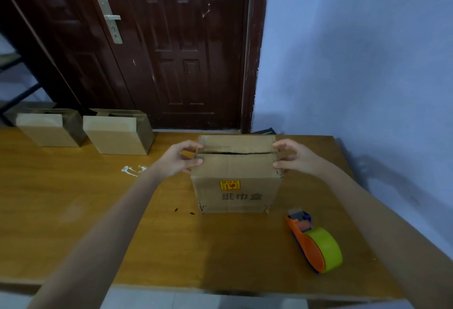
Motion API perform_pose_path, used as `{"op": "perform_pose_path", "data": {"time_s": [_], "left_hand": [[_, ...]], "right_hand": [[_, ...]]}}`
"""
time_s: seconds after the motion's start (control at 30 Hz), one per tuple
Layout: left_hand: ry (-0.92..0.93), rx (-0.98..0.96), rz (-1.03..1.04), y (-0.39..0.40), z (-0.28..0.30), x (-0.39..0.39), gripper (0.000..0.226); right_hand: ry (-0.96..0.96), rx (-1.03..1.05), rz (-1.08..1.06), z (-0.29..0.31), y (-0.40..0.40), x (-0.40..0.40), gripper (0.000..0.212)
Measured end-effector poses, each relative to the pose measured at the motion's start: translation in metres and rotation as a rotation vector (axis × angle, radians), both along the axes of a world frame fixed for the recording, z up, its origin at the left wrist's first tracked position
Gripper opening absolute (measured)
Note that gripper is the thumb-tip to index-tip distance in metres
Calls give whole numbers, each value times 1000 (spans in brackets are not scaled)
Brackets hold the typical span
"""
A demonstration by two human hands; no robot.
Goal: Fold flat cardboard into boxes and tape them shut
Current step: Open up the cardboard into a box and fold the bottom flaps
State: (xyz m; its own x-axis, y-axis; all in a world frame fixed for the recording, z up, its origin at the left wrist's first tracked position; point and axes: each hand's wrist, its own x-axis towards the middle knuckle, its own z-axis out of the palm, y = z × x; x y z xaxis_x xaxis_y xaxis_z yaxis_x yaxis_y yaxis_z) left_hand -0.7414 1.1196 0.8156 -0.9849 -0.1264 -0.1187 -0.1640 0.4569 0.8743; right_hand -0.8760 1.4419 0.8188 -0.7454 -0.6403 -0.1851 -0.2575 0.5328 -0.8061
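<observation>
Two plain kraft boxes point(52, 127) point(119, 134) sit far left on your scuffed wooden table point(73, 198). Your left hand point(176, 160) and right hand point(297, 159) pinch the printed corrugated box's point(236, 181) top corners mid-table, flaps nearly meeting. Orange-green tape dispenser point(315, 243) lies right. Dark panelled door point(171, 46), blue wall point(355, 63) behind.

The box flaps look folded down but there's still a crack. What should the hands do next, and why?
Probably press the two top flaps together and reach for the tape dispenser. The left hand and right hand hold the top corners of the box, a dark gap still shows between the flaps, no tape is on that seam, and the dispenser lies on the table by the right arm.
</observation>
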Motion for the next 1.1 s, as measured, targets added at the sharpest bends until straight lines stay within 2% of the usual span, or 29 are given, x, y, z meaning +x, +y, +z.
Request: {"op": "perform_pose_path", "data": {"time_s": [0.07,0.27,0.37,0.43,0.53,0.57,0.63,0.7,0.83,0.93,1.1], "left_hand": [[-6,-7,15,3,-8,-1,31],[58,-18,127,11,-14,-3,18],[84,-13,263,17,-13,-9,12],[59,-22,342,20,-12,-15,25],[-145,83,468,18,-4,-22,63],[-240,127,463,17,-1,-22,66],[-400,138,355,15,5,-20,54],[-446,115,277,16,8,-18,43],[-399,43,280,14,4,-17,40],[-266,70,299,8,-1,-16,46],[-66,136,323,11,3,-16,42]], "right_hand": [[22,24,-10,-9,3,0,47],[120,-68,-156,-19,-1,4,23],[119,-74,-184,-17,-6,3,21],[44,-88,-249,-14,-7,0,32],[-251,-95,-393,-6,-8,-3,65],[-318,-63,-396,-4,-10,-4,65],[-366,3,-343,1,-12,-4,45],[-351,27,-306,4,-15,-4,34],[-299,3,-276,5,-14,-3,47],[-228,-75,-267,6,-13,-1,52],[22,-207,-299,5,-15,5,49]]}}
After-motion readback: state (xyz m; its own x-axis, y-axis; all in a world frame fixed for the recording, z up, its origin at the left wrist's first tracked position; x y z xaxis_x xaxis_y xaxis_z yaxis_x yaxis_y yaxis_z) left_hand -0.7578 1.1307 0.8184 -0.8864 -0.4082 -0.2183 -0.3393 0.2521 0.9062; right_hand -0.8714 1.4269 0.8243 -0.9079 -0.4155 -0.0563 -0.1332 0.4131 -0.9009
